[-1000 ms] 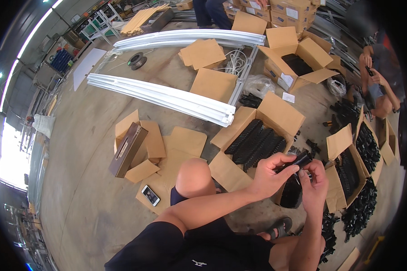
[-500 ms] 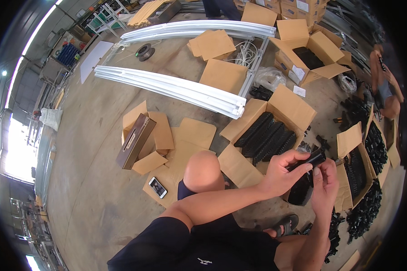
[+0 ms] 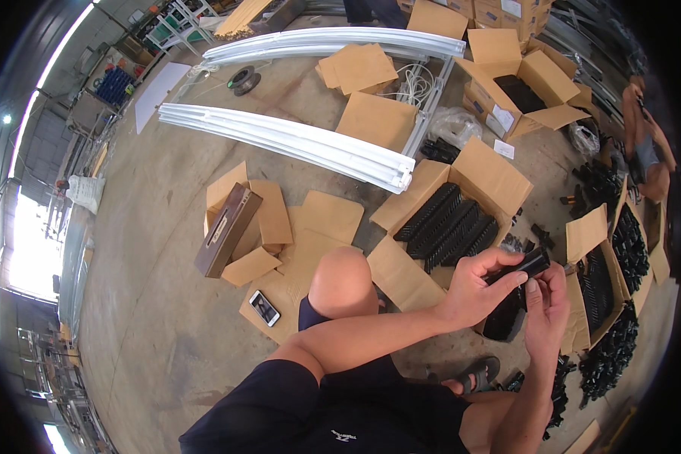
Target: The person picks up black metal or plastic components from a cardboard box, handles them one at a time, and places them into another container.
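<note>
A short black tube-like part (image 3: 536,262) is held up between my hands, right of my knee. My left hand (image 3: 473,289) is closed around its left end, thumb along the near side. From below, the pinched thumb and fingers of my right hand (image 3: 546,304) grip the same part near its right end; some fingertips are hidden behind it. Just beyond is an open cardboard box (image 3: 410,198) with rows of black ribbed parts (image 3: 448,225). Under my hands sits a dark container (image 3: 501,324), partly covered, its contents unclear.
To the right stand another open box (image 3: 573,303) and piles of black parts (image 3: 611,363). A phone (image 3: 265,308) lies on flattened cardboard (image 3: 327,219) beside a box holding a brown case (image 3: 228,231). White metal profiles (image 3: 287,144) lie beyond. Another person (image 3: 647,151) sits at far right.
The view has shifted very slightly. Both hands keep their grip on the black part, which looks almost unmoved.
</note>
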The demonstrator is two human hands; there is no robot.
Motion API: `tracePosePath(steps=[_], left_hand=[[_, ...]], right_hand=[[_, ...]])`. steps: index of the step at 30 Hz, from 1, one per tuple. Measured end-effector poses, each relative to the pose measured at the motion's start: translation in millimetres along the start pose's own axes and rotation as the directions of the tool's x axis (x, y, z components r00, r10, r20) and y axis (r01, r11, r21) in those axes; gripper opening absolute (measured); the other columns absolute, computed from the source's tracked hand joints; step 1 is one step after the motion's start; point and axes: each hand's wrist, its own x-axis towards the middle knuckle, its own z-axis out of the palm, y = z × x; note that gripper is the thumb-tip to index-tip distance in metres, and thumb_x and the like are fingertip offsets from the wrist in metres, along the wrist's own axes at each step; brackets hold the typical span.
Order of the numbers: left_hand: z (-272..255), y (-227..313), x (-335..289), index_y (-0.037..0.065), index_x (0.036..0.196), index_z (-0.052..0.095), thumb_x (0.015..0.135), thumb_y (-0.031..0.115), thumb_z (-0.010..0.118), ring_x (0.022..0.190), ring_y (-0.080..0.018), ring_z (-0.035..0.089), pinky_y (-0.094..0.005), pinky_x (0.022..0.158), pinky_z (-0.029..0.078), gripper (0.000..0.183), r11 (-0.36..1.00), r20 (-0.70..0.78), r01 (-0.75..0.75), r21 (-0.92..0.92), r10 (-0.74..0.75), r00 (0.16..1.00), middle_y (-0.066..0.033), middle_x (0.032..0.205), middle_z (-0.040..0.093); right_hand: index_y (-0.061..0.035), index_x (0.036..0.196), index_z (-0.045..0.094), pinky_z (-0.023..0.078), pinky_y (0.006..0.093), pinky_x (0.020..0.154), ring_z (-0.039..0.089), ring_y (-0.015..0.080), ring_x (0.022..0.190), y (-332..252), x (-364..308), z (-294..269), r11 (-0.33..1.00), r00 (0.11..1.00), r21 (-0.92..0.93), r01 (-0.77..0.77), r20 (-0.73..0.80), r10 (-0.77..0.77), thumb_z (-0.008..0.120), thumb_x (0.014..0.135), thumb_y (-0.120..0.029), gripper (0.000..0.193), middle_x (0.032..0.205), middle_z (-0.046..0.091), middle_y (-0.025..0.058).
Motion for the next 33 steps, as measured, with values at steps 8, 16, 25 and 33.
tracePosePath(steps=[8,16,25,33], left_hand=[[1,1,-2,-0.005,0.114,0.067,0.094,0.003,0.073,0.092,-0.0049,0.065,-0.0226,0.079,0.055,0.023,1.000,0.004,-0.010,0.025,0.010,1.000,-0.0059,0.104,0.073],[1,-5,-2,-0.005,0.116,0.066,0.093,0.000,0.072,0.092,-0.0063,0.066,-0.0225,0.080,0.056,0.024,1.000,-0.013,-0.014,-0.021,0.014,1.000,-0.0080,0.105,0.073],[2,-4,0,-0.005,0.118,0.066,0.093,-0.002,0.072,0.093,-0.0062,0.066,-0.0214,0.081,0.055,0.025,0.998,-0.026,0.069,-0.009,-0.069,0.997,-0.0080,0.107,0.073],[7,-4,1,-0.005,0.114,0.067,0.093,-0.003,0.072,0.088,-0.0060,0.066,-0.0209,0.076,0.055,0.022,0.991,-0.103,0.056,-0.122,-0.069,0.992,-0.0075,0.102,0.073]], right_hand=[[0.0013,0.106,0.057,0.041,0.0242,0.089,0.051,0.0102,0.097,4,-1,2,0.997,1.000,0.073,-0.001,0.004,0.000,0.055,0.100,0.001,0.005,0.113,0.053,0.0043],[0.0007,0.105,0.056,0.042,0.0256,0.090,0.051,0.0111,0.098,14,0,-1,1.000,0.999,-0.008,0.013,0.030,-0.013,0.056,0.101,0.001,0.005,0.111,0.053,0.0029],[0.0013,0.102,0.057,0.042,0.0270,0.094,0.053,0.0132,0.101,12,-2,0,0.999,0.998,-0.012,0.033,-0.048,-0.034,0.056,0.099,0.001,0.004,0.113,0.053,0.0068],[0.0011,0.096,0.061,0.047,0.0344,0.093,0.061,0.0243,0.101,9,2,1,0.997,0.995,-0.070,0.018,-0.095,-0.024,0.066,0.092,-0.001,0.007,0.108,0.062,0.0137]])
